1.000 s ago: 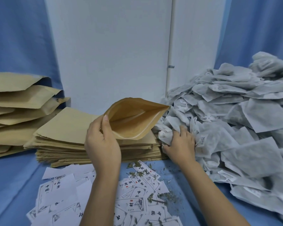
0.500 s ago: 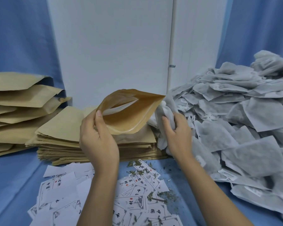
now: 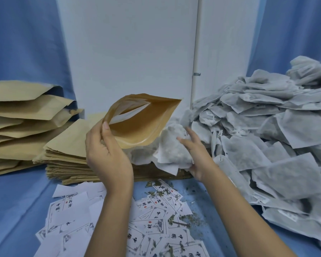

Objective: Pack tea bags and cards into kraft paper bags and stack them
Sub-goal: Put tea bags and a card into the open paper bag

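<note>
While my left hand [image 3: 107, 158] pinches one open kraft bag [image 3: 143, 123] by its rim, my right hand [image 3: 198, 156] clasps a bunch of tea bags [image 3: 172, 151], number unclear; kraft stacks [image 3: 69, 145] behind: two.

place: packing workshop; cues: tea-bag heap [image 3: 267, 130]; kraft-bag stacks [image 3: 67, 151]; blue cloth [image 3: 17, 201]

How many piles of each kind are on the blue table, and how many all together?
Stacks of brown kraft paper bags: 2 (puffy stack far left, flat stack in the middle)
Heaps of grey-white mesh tea bags: 1
Spreads of white printed paper cards: 1
Total: 4 piles
Not counted: the open kraft bag in the left hand, the crumpled tea bags in the right hand.
</note>
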